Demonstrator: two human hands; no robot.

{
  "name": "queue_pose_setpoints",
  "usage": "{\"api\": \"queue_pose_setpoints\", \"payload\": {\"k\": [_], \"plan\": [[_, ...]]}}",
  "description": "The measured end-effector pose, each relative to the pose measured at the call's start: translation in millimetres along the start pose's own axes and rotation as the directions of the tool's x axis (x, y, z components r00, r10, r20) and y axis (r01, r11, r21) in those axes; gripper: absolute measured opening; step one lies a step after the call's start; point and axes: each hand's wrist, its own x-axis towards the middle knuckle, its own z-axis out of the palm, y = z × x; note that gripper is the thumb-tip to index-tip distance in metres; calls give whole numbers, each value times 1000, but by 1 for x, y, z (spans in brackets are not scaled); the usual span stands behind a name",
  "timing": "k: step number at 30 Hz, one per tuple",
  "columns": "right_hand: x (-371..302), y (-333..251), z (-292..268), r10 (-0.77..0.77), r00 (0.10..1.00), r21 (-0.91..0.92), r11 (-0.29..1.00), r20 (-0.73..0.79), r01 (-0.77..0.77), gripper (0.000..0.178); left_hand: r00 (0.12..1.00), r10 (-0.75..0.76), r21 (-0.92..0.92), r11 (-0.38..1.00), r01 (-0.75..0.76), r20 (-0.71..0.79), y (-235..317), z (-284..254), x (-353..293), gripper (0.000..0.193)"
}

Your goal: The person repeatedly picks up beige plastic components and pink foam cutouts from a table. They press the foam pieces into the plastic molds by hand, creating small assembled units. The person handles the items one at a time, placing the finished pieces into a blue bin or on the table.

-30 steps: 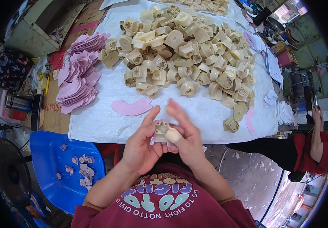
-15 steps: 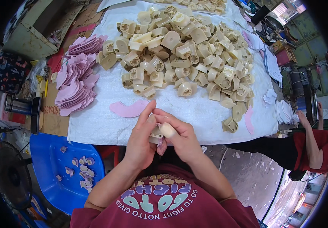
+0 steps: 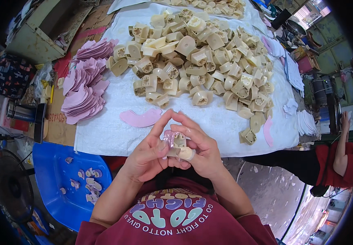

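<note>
Between my two hands, over the near edge of the table, is a cream plastic shoe heel (image 3: 179,141) with its hollow side showing. A glossy pink cover piece (image 3: 169,138) wraps the side nearest my left hand. My left hand (image 3: 147,158) grips that side with thumb and fingers. On the other side my right hand (image 3: 206,155) holds the heel, its thumb tip wearing a pale covering (image 3: 186,153). Some fingers are hidden behind the heel. Just beyond my hands a flat, curved pink piece (image 3: 140,118) lies on the white sheet (image 3: 107,136).
A large pile of cream heels (image 3: 201,61) covers the table's middle. Stacks of pink pieces (image 3: 84,104) lie left; another pink strip (image 3: 268,131) lies right. A blue plastic chair (image 3: 47,175) holds several pink-covered heels (image 3: 92,183). At right a person in red (image 3: 340,163) works beside white pieces (image 3: 306,123).
The heel has been turned so its hollow side and the pink cover show more. My left fingers have spread around it. The other person's arm has moved up.
</note>
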Motion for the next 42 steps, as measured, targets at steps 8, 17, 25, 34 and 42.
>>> {"api": "queue_pose_setpoints", "payload": {"k": [8, 17, 25, 34, 42], "plan": [[1, 3, 16, 145, 988, 426, 898, -53, -109, 37, 990, 117, 148, 984, -104, -83, -11, -13, -1, 104], [4, -3, 10, 259, 965, 467, 849, 37, -246, 27, 983, 181, 183, 968, -171, -39, -16, -18, -6, 108], [4, 7, 11, 161, 986, 210, 966, -37, -150, 30, 995, 86, -43, 995, -89, -57, -12, -14, -5, 109], [-5, 14, -18, 412, 901, 384, 860, -135, -336, 28, 855, 223, 869, -287, -402, 469, 1, -16, 8, 86], [-11, 17, -12, 224, 951, -39, 971, -214, -238, 22, 924, 220, 898, -386, -210, 311, 12, -10, 2, 51]]}}
